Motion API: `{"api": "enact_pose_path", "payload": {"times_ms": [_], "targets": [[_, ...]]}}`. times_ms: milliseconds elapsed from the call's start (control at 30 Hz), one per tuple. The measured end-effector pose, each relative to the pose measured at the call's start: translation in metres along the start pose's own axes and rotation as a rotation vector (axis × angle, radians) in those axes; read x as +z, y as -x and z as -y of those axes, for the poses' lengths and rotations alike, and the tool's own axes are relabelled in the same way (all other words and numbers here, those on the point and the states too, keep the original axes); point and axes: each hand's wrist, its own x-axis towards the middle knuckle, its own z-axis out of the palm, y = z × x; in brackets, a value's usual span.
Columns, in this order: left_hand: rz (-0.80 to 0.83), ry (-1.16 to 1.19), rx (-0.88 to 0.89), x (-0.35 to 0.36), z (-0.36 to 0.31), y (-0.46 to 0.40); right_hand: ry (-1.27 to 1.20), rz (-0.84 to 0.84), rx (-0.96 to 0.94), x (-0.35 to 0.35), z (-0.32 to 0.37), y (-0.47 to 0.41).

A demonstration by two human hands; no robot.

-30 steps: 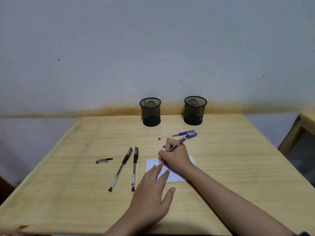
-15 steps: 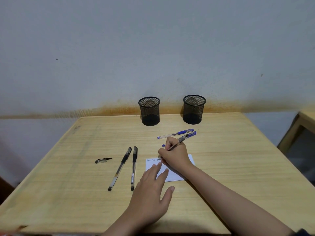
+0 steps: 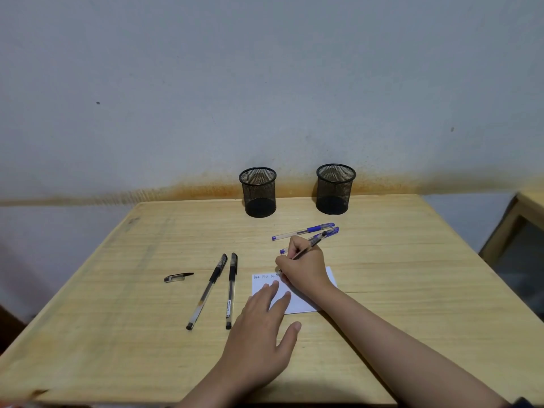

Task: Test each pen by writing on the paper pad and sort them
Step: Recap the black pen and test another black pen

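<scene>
My right hand (image 3: 304,265) grips a black pen (image 3: 312,244) with its tip on the white paper pad (image 3: 306,301), where a short row of written marks shows at the top left. My left hand (image 3: 265,328) lies flat with spread fingers on the pad's left part. Two capped black pens (image 3: 207,291) (image 3: 231,293) lie side by side left of the pad. A loose black cap (image 3: 178,277) lies further left. Two blue pens (image 3: 303,231) (image 3: 332,231) lie behind my right hand, the nearer one partly hidden by it.
Two black mesh pen cups stand at the table's back edge against the wall, the left cup (image 3: 258,192) and the right cup (image 3: 335,188); both look empty. The wooden table (image 3: 117,334) ends close at the front. Another wooden piece of furniture (image 3: 518,231) stands at the right.
The pen tip has shifted slightly along the top line of the pad as my right hand writes. My left hand stays flat on the pad.
</scene>
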Motion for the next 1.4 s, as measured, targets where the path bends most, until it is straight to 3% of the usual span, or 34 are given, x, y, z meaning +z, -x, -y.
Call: {"api": "enact_pose_path", "payload": {"times_ms": [333,433,600,833,1033,1200,1400], "targets": [[-0.027,-0.005,0.016,0.001,-0.001,0.001,-0.018,-0.025,0.001,0.0,-0.002,-0.001],[-0.071,0.009,0.064,0.0,0.0,0.003,-0.121,-0.046,0.049,-0.003,-0.002,-0.003],[-0.348,0.163,0.176,-0.014,0.015,0.008,-0.325,-0.041,0.086,-0.006,-0.003,-0.006],[-0.585,0.134,-0.065,-0.065,0.081,-0.001,-0.29,0.039,0.048,-0.005,0.002,0.0],[-0.477,0.029,-0.29,-0.07,0.142,-0.006,-0.251,0.073,0.034,-0.005,0.007,0.001],[-0.431,0.078,-0.31,-0.077,0.144,-0.012,-0.214,0.131,0.043,-0.007,0.017,0.006],[-0.481,0.426,-0.252,-0.089,0.099,-0.015,-0.343,0.276,0.046,-0.007,0.033,0.024]]}}
